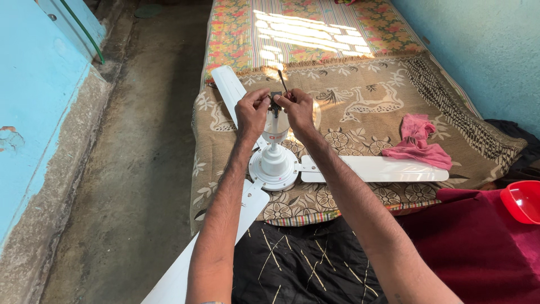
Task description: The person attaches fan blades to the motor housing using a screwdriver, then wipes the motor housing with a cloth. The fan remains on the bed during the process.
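Observation:
A white ceiling fan (274,163) lies on a patterned brown blanket (365,95), its three blades spread out and its down rod pointing up. My left hand (252,110) pinches the small dark fitting (275,101) at the top of the rod from the left. My right hand (298,107) grips the same fitting from the right and holds a thin dark pin or tool (282,80) that sticks up above the fingers. Both hands meet over the rod top, hiding most of it.
A pink cloth (419,143) lies on the blanket to the right, by one blade (382,169). A red plastic bowl (523,200) sits on a maroon cloth at the right edge. Bare concrete floor (140,141) runs along the left, beside a blue wall (34,101).

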